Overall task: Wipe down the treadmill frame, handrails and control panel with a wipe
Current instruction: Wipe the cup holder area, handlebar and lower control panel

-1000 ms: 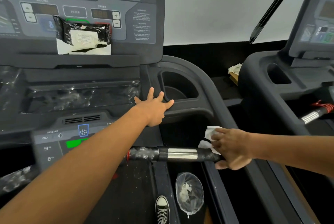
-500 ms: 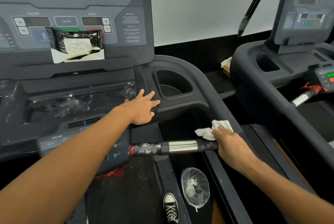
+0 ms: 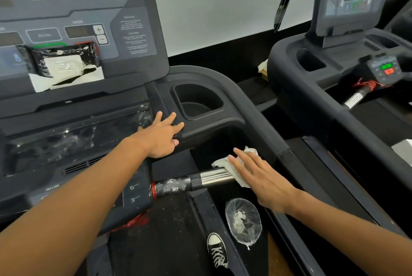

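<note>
Pressing wipe onto handrail under our flat, straight-fingered right hand | bar runs leftward from fingertips | left hand spread, farther off

- My left hand lies flat beside the open cup holder.
- My right hand and wipe cover the handrail end.
- Open gap between console and handrail.

White wipe; chrome-and-black handrail.
</note>
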Motion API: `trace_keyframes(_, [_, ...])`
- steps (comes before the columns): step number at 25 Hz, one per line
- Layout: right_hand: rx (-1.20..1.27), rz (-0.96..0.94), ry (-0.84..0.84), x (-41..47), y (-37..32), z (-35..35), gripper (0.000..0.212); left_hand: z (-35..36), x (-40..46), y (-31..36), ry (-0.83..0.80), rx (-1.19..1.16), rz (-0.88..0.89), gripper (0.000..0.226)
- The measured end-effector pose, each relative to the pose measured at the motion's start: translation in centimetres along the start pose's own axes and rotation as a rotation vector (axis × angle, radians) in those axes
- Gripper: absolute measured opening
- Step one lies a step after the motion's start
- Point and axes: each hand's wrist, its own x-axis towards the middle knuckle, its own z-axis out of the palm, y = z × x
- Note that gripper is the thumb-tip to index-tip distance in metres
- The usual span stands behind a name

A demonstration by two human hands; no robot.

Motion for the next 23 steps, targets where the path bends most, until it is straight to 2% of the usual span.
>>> trace_keyframes(2, [-0.044,-0.068,-0.02,1.5,1.2,0.0,0.108,0.0,0.2,0.1,-0.008,0.006,-0.002,0.062])
trace_keyframes(4, [-0.051,-0.129,-0.07,3.7,1.3,0.1,0.083,0.1,0.3,0.2,-0.014,0.009,-0.009,0.062])
trace_keyframes(6, [0.075,-0.087,-0.214,5.9,1.3,-0.7,0.052,0.1,0.4,0.3,-0.015,0.011,-0.02,0.063])
trace_keyframes(7, [0.137,-0.042,-0.341,7.0,1.3,-1.4,0.045,0.0,0.4,0.3,-0.018,0.013,-0.024,0.063])
trace_keyframes(9, [0.217,-0.025,-0.614,9.2,1.6,-2.5,0.041,0.0,0.4,0.4,-0.026,0.021,-0.032,0.065])
trace_keyframes(11, [0.245,0.009,-0.937,11.5,2.2,-3.1,0.048,0.0,0.4,0.5,-0.028,0.022,-0.036,0.066])
trace_keyframes(12, [0.245,0.05,-1.047,12.4,2.3,-3.2,0.052,0.0,0.3,0.5,-0.026,0.023,-0.037,0.066])
trace_keyframes(14, [0.249,0.121,-1.09,13.0,2.5,-3.1,0.05,0.1,0.3,0.4,-0.023,0.025,-0.037,0.066])
trace_keyframes(15, [0.263,0.12,-1.004,12.4,2.4,-2.9,0.041,0.1,0.3,0.4,-0.025,0.023,-0.035,0.065])
trace_keyframes(17, [0.251,0.079,-0.637,9.6,2.1,-1.8,0.028,0.2,0.3,0.4,-0.023,0.016,-0.03,0.066])
trace_keyframes(20, [0.062,0.206,0.096,4.8,0.6,2.9,0.039,0.3,0.2,0.3,-0.018,0.014,-0.016,0.066])
trace_keyframes(21, [0.018,0.276,0.28,4.1,-0.2,4.8,0.046,0.3,0.2,0.2,-0.017,0.019,-0.013,0.066])
trace_keyframes(23, [0.117,0.407,0.515,4.0,-1.6,7.7,0.057,0.3,0.1,0.2,-0.027,0.025,-0.022,0.067])
